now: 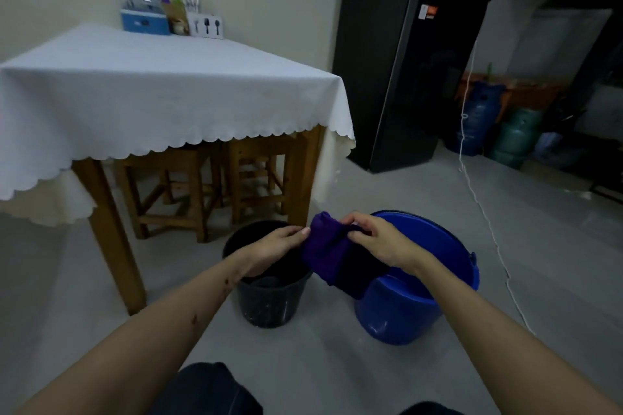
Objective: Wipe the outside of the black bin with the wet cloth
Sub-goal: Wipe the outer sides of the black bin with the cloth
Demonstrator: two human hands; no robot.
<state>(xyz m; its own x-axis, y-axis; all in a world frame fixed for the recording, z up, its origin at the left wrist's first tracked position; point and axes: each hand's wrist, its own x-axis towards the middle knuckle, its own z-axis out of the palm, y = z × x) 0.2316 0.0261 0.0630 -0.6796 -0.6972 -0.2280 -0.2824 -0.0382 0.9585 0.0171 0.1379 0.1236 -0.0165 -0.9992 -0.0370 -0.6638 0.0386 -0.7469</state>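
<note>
On the grey floor (337, 364) the black bin (269, 300) stands below both hands, left hand (274, 246) and right hand (381, 241) gripping the purple cloth (328, 259) above it.

we see a dim indoor shot w/ soft, flat light and a cool bluish cast. no hard shadows; only a faint dark patch under the table (199, 178). white tablecloth (161, 87) is the brightest area, not blown out. right bg around the fridge (414, 54) goes murky. wide-angle bends straight lines nr the edges. overall soft, slight blur, esp. far items.
</note>
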